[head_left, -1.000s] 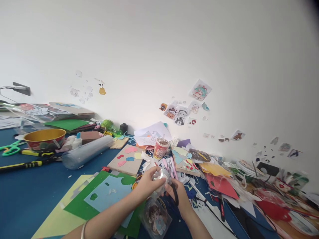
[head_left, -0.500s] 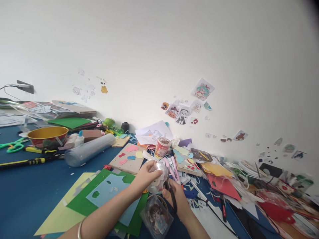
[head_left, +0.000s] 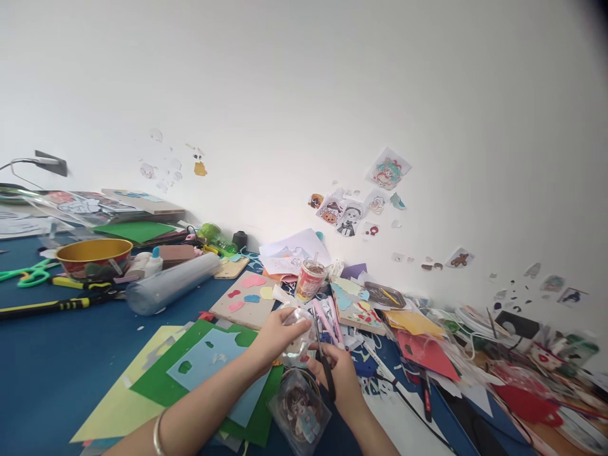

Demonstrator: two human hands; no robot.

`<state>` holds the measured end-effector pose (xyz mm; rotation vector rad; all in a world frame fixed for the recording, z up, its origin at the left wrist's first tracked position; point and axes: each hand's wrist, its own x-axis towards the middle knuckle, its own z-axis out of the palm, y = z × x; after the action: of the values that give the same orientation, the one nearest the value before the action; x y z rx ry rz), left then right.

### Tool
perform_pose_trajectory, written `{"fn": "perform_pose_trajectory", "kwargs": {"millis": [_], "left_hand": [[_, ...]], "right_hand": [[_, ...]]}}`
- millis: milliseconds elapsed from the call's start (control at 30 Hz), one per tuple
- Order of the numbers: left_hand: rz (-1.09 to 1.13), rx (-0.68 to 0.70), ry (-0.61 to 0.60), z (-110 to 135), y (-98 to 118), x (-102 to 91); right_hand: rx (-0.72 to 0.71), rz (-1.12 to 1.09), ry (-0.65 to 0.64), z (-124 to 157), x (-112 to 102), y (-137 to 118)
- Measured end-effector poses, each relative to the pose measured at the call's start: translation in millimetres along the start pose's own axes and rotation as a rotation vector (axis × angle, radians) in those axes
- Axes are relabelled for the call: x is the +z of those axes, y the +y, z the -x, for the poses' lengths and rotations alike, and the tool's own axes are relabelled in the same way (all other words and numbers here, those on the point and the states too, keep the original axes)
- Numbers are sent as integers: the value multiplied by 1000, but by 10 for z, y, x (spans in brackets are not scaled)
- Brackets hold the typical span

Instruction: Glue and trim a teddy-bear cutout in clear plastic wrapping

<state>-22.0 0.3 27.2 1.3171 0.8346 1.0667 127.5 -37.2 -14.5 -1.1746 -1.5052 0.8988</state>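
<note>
**Holding clear plastic (head_left: 295, 353) up to scissors (head_left: 327, 380) over a packed counter (head_left: 47, 367)**

So the left hand (head_left: 275, 335) has a pinch grip on the clear plastic, thumb across the near face, clenched on its left part. My guess is that's to leave the right edge free for the blades. The right hand (head_left: 344, 380) has its grip wrapped around the black scissor handles, blades pointing far, right beside that edge. Can't tell if they're actually biting into it. Holding it up in the air, mid-scene, probably helps the blades clear the clutter below.

Near side, below the hands, a clear square sleeve (head_left: 301, 415) with a cartoon figure lies face up, maybe there to be handy. To the left, a green sheet (head_left: 152, 380) and a light blue sheet (head_left: 228, 354) overlap under the left forearm, probably fanned so each colour shows. The red cup (head_left: 311, 282) stands upright just beyond the hands, likely out of elbow range.
</note>
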Motion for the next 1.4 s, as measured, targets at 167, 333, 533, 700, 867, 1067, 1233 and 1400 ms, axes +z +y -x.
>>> {"fn": "perform_pose_trajectory", "kwargs": {"millis": [167,333,533,700,867,1067,1233,1400], "left_hand": [[32,-38,-26,12,-13,47],[48,-59,-55,1,12,32],[-140,1,-182,-8,14,-71],[-188,61,-241,-6,48,-107],[-182,-54,-136,-82,28,-135],[-223,48,-155,-69,58,-170],[-303,108,-208,-57,70,-188],[-381,166,-242,-47,73,-194]], "right_hand": [[-18,-10,-11,-8,-31,-96],[-138,-46,-137,18,-50,-166],[-179,-21,-227,5,-100,-122],[-154,47,-223,-8,-166,-94],[-93,122,-193,-34,-196,-50],[-95,53,-210,-20,-179,-129],[-142,-23,-305,5,-168,-208],[-135,-73,-351,14,-165,-201]]}}
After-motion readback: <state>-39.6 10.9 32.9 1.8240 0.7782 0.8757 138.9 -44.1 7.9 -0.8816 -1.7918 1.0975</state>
